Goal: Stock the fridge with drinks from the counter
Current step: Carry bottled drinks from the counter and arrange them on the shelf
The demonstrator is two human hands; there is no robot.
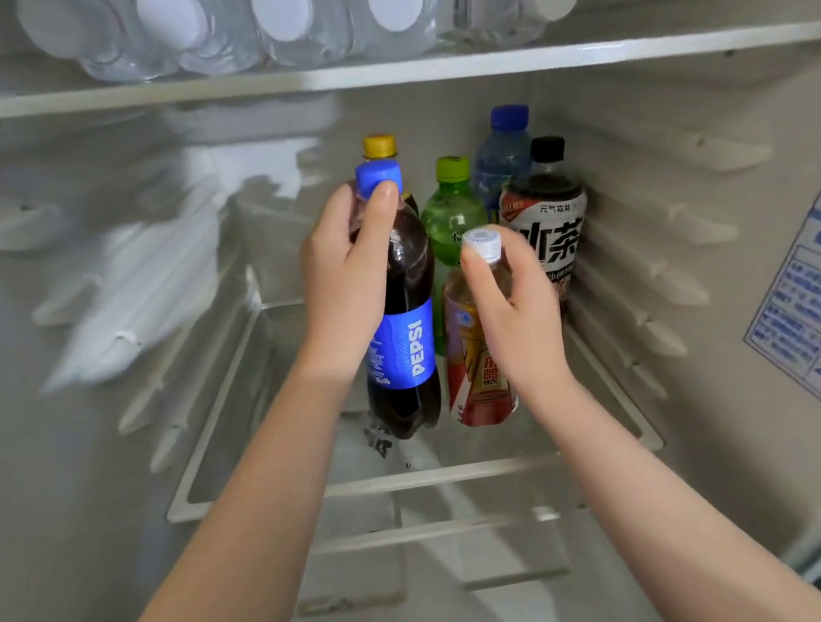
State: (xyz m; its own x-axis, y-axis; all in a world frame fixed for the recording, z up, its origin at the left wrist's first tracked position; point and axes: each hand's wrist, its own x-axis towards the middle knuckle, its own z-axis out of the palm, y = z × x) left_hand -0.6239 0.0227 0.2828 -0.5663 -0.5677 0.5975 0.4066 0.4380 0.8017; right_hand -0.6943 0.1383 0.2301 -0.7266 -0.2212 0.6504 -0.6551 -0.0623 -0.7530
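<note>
My left hand (347, 277) grips the cola bottle (406, 352) round its neck, just under the blue cap. My right hand (516, 308) pinches the white-capped juice bottle (471, 355) at its top. Both bottles stand upright side by side at the glass shelf (419, 479) inside the fridge; I cannot tell whether their bases touch it. Behind them stand a green bottle (449, 218) and a tea bottle (550, 221).

Head camera looks down, close, into the fridge (105, 451).
</note>
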